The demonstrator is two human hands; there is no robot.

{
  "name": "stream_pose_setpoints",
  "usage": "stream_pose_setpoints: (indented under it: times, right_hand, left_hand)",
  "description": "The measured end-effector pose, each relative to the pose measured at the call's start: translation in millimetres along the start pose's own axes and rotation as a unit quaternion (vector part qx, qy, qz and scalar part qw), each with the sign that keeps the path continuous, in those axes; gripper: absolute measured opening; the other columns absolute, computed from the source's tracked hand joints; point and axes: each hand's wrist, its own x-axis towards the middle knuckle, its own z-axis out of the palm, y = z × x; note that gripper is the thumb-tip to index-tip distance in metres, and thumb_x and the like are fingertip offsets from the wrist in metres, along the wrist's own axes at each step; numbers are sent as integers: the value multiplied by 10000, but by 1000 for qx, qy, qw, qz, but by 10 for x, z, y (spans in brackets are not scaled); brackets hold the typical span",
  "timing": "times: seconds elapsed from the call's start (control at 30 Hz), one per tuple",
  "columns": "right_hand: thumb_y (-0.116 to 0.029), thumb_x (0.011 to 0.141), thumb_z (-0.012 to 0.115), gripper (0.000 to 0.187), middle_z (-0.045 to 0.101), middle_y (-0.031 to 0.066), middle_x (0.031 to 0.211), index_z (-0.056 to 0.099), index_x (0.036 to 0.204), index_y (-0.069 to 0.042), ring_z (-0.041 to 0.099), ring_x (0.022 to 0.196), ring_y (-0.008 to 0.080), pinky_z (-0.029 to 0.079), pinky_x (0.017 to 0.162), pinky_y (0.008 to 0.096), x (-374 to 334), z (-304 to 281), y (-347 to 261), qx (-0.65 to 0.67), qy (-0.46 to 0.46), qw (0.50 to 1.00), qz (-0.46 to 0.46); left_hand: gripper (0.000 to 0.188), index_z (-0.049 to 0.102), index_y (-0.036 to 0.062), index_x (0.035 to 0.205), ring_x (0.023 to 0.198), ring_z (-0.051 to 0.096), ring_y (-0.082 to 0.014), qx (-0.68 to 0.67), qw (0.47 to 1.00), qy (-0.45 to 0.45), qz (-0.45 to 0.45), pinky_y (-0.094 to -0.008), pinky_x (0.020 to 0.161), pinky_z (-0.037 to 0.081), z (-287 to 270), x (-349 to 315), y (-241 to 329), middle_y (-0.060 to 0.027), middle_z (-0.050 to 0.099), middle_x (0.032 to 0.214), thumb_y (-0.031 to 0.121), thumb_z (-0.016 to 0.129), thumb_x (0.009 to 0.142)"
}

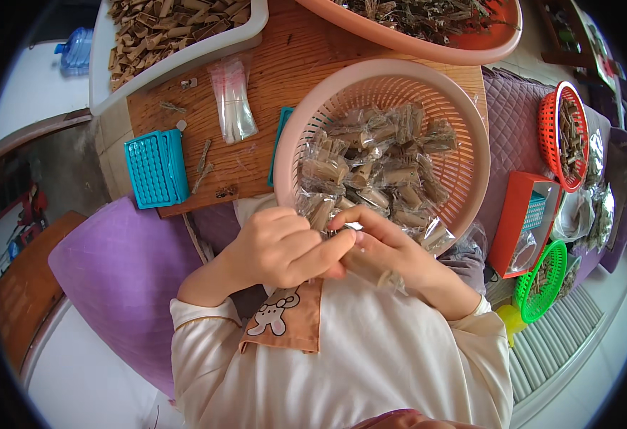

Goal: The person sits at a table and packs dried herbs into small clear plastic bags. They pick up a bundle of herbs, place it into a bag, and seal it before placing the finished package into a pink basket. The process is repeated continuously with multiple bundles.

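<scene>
A small clear plastic bag with a light brown dried piece inside is held close to my chest. My right hand is closed around it, thumb and fingers near its upper end. My left hand is closed too, its fingertips meeting the right ones at the bag's top; the exact pinch is partly hidden. Just beyond both hands stands a round pink plastic basket. Inside lie many filled clear bags holding brown pieces and dried stems.
On the wooden table lie a bundle of unfilled clear bags and a teal basket. Behind are a white tub of brown pieces and an orange basin of dried plants. Red and green baskets stand right.
</scene>
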Motion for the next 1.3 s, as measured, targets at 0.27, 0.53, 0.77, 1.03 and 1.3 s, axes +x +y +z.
stream_pose_setpoints:
  times: [0.27, 0.53, 0.77, 1.03, 1.3]
  right_hand:
    - [-30, 747, 562, 146, 570, 133, 803, 614, 878, 7, 584, 670, 268, 482, 643, 343, 186, -648, -406, -671, 282, 655, -202]
    - [-4, 583, 595, 55, 476, 161, 915, 615, 632, 10, 494, 886, 306, 448, 687, 361, 537, -903, -199, -834, 254, 453, -185]
    - [-52, 569, 630, 119, 455, 167, 929, 627, 672, 9, 446, 919, 322, 363, 748, 378, 566, -972, -253, -828, 200, 493, -179]
    - [-126, 671, 659, 184, 469, 169, 955, 632, 804, -2, 449, 964, 322, 364, 799, 406, 510, -900, -222, -801, 231, 533, -147]
    - [-64, 829, 513, 237, 548, 123, 958, 524, 1050, 21, 568, 899, 240, 422, 818, 355, -13, -753, -695, -583, 228, 776, -77]
  left_hand:
    - [229, 575, 74, 847, 454, 517, -149, 216, 964, -8, -153, -272, 417, 415, 215, 103, -332, 5, 485, 562, 291, 612, 785]
    - [320, 561, 49, 764, 440, 496, -164, 61, 951, 133, -274, -279, 415, 382, 163, 240, -401, -42, 499, 562, 364, 572, 821]
    - [576, 412, 29, 582, 473, 330, -80, -278, 884, 226, -299, -230, 439, 235, 123, 61, -351, -6, 366, 541, 495, 340, 913]
    - [380, 487, 45, 767, 498, 336, -61, -581, 679, 321, -315, -196, 450, 271, 232, 52, -341, 5, 420, 638, 343, 341, 952]
    - [206, 526, 20, 967, 517, 397, -41, -629, 619, 268, -387, -165, 446, 301, 240, 119, -187, -3, 492, 696, 192, 415, 941]
